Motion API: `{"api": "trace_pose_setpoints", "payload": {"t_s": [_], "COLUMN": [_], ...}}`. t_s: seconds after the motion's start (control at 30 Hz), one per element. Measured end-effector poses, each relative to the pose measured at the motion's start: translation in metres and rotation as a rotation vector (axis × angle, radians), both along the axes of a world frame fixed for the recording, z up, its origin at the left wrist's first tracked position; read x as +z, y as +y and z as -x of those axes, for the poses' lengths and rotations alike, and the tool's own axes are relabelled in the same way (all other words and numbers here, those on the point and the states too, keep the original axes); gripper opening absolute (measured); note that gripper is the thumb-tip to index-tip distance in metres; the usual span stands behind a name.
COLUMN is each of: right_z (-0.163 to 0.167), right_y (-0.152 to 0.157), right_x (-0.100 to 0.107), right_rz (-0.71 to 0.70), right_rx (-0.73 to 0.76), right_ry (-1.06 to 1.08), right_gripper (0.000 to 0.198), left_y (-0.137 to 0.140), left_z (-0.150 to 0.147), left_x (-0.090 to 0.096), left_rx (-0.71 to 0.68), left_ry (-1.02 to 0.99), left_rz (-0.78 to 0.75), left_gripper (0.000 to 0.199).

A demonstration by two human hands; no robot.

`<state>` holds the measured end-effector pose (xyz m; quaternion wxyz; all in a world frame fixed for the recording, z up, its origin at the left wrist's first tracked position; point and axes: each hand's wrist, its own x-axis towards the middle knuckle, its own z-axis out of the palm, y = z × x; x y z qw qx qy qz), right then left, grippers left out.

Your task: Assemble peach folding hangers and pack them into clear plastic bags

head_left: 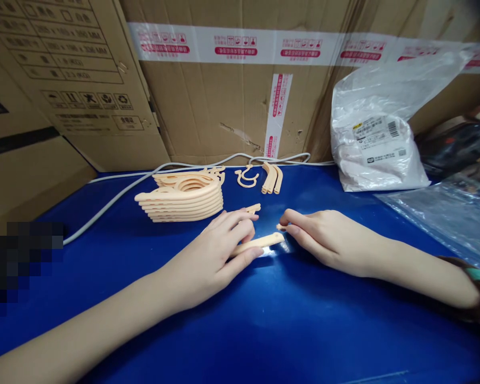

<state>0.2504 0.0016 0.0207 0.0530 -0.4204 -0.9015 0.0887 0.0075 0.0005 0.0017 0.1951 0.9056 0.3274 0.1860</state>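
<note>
My left hand is closed round a beige plastic hanger arm, its rounded end with a small hole pointing right. Beyond my left fingertips sticks out another beige piece; whether it joins the held arm is hidden. Just right of the arm's end, my right hand pinches a small beige plastic piece, mostly covered by the fingers and apart from the arm. Behind my left hand lies a neat stack of beige folding hangers. Loose hanger hooks and several curved hanger arms lie further back.
Cardboard boxes wall off the back of the blue table. A grey cable runs behind the parts and down the left. On the right stand a white plastic mailing bag and clear plastic wrap.
</note>
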Motion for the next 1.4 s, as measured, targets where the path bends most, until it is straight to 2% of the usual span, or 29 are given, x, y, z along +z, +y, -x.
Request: {"api": "trace_pose_setpoints", "payload": {"t_s": [0.23, 0.4, 0.6, 0.73, 0.93, 1.0, 1.4], "right_z": [0.005, 0.006, 0.005, 0.003, 0.0, -0.001, 0.0], "right_y": [-0.005, -0.005, -0.003, -0.002, -0.001, -0.002, -0.003], "right_x": [0.004, 0.001, -0.005, -0.009, -0.016, -0.016, -0.013], "right_rz": [0.111, 0.124, 0.128, 0.005, -0.383, -0.461, -0.429], "right_rx": [0.017, 0.002, 0.029, 0.088, 0.167, 0.175, 0.159], "right_ry": [0.108, 0.122, 0.178, 0.152, -0.041, -0.069, -0.032], "right_gripper": [0.026, 0.032, 0.036, 0.038, 0.043, 0.042, 0.043], "left_y": [0.0, 0.0, 0.0, 0.0, 0.001, 0.001, 0.002], "left_z": [-0.002, -0.002, -0.001, 0.0, 0.0, 0.0, 0.001], "left_x": [-0.002, -0.004, -0.006, -0.005, -0.005, -0.005, -0.006], "left_rx": [0.028, 0.049, 0.005, -0.003, -0.009, -0.011, -0.015], "left_ry": [-0.05, -0.038, 0.065, 0.075, 0.077, 0.075, 0.126], "left_rz": [0.022, 0.006, -0.085, -0.084, -0.112, -0.121, -0.111], "left_gripper": [0.024, 0.016, 0.03, 0.034, 0.036, 0.037, 0.035]}}
